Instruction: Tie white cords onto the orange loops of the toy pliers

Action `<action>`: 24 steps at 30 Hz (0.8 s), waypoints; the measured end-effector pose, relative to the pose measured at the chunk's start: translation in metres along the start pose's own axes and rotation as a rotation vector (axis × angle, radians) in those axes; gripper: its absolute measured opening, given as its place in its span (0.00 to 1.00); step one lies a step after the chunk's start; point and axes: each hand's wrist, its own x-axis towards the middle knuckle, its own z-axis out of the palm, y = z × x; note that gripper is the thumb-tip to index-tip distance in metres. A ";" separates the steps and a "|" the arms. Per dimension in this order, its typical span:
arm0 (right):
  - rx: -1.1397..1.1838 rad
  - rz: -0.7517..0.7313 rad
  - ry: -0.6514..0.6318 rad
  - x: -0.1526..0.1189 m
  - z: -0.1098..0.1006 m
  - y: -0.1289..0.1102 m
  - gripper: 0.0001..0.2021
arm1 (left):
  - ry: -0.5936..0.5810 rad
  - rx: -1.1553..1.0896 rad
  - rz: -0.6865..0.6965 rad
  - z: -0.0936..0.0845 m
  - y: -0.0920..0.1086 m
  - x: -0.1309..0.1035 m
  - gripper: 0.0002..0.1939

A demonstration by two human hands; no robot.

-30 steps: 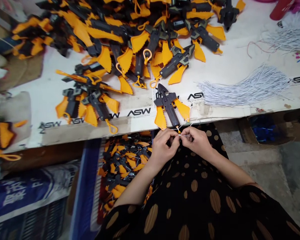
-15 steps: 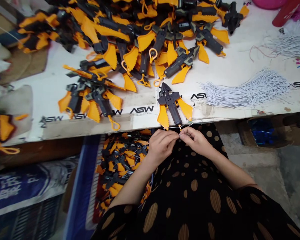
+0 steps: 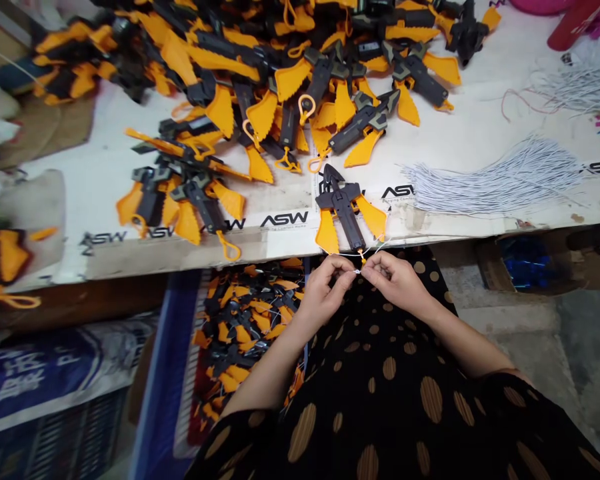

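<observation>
A black and orange plastic toy with a pointed head and two wing-like orange flaps point(image 3: 347, 213) lies at the table's front edge, its tail toward me. A thin white string point(image 3: 347, 254) runs across its tail end. My left hand point(image 3: 326, 287) pinches the string between thumb and fingertips just below the edge. Close beside it, my right hand point(image 3: 393, 279) pinches the string too, and a short twisted white bit shows between the two hands. An orange tip hangs from the tail near my right fingertips.
Many similar toys point(image 3: 280, 73) are heaped across the back of the table point(image 3: 260, 243). A bundle of white strings point(image 3: 495, 180) lies to the right, with another pile behind it. Below the table, a blue crate point(image 3: 155, 380) with more toys stands at my left.
My left hand's fingers have lifted and curled back, with the thumb now showing. More of the twisted string is visible between my hands. The toy stays nearly in place.
</observation>
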 end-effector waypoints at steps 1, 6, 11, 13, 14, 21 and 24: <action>0.026 0.024 -0.003 0.000 0.000 0.001 0.11 | -0.005 0.096 0.071 -0.001 -0.001 0.001 0.06; 0.205 0.070 -0.018 0.001 0.005 0.006 0.15 | -0.076 0.569 0.451 -0.005 -0.006 0.013 0.03; 0.171 0.020 -0.068 -0.002 0.000 0.006 0.13 | -0.223 0.629 0.549 -0.009 0.004 0.023 0.07; 0.093 -0.016 -0.092 -0.006 -0.006 0.004 0.11 | -0.265 0.566 0.561 -0.013 0.009 0.022 0.08; 0.056 -0.029 -0.091 -0.008 -0.008 0.004 0.10 | -0.276 0.531 0.558 -0.016 0.011 0.020 0.09; 0.019 -0.206 -0.010 -0.016 -0.024 0.005 0.09 | -0.332 0.449 0.319 -0.022 0.015 0.026 0.08; -0.106 -0.281 0.211 -0.007 -0.049 0.009 0.07 | -0.160 0.592 0.001 -0.008 0.019 0.043 0.14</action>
